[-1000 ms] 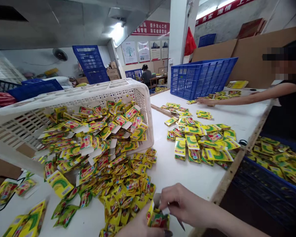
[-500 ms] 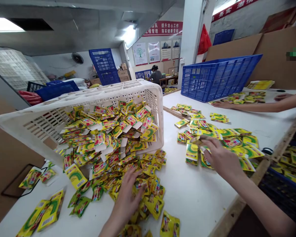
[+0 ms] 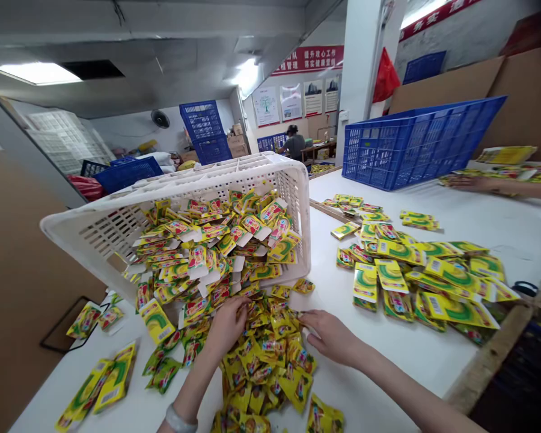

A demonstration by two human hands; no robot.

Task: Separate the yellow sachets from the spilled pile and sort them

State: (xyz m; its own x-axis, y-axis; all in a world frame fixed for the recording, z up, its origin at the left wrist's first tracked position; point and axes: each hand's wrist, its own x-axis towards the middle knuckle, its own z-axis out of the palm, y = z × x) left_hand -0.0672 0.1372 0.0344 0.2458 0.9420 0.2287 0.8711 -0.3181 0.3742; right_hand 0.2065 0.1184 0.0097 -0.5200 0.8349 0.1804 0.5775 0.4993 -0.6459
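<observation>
A tipped white plastic crate [image 3: 303, 216] holds a heap of flat yellow cartons [image 3: 216, 240]. Small yellow snack packets [image 3: 270, 355] spill across the table in front of its mouth. My left hand [image 3: 228, 328] is at the left edge of the packet pile, below the cartons, with its fingers curled in; anything in them is hidden. On the right edge of the pile, my right hand [image 3: 331, 338] reaches in with fingertips at the packets and its thumb apart from the fingers. Filled yellow cartons [image 3: 437, 273] lie stacked loosely on the right.
A large blue crate [image 3: 401, 150] stands at the back right, with a co-worker's hand [image 3: 466, 182] beyond it among cartons. Green packets [image 3: 163, 374] and two cartons [image 3: 99, 385] lie front left. A wooden table edge [image 3: 487, 361] runs along the right.
My right hand has moved left from the carton stack to the packet pile. My left hand has shifted slightly up and left, its fingers now curled. The view has turned left.
</observation>
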